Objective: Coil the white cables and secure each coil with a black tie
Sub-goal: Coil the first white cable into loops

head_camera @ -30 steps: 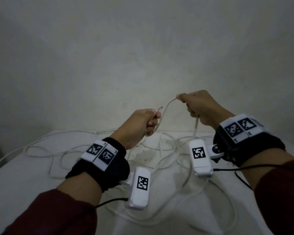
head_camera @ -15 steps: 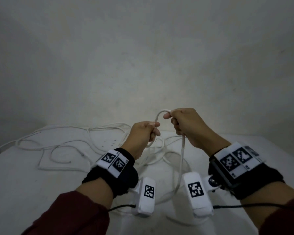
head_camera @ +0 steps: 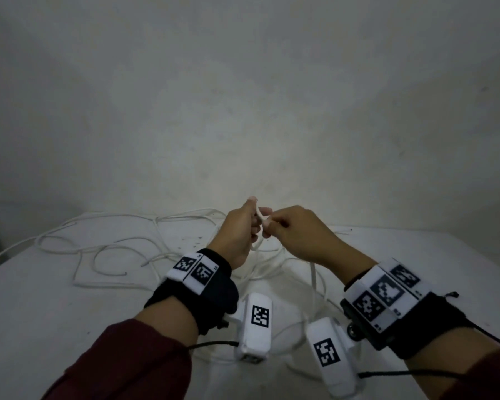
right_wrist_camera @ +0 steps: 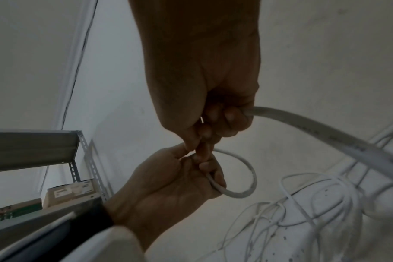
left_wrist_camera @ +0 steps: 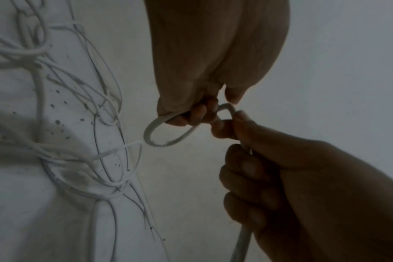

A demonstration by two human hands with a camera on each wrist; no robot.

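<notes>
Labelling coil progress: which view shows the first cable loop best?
Left wrist: the loop hangs whole and unblocked below the left hand, which grips it, while the right hand feeds cable. The right wrist view shows it partly behind fingers. In the head view only slivers show between the hands.

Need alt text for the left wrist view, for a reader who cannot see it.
Two hands meet in mid-air over a white table: the left hand grips a small loop of white cable while the right hand holds the same cable beside it. More white cables lie tangled on the table.
</notes>
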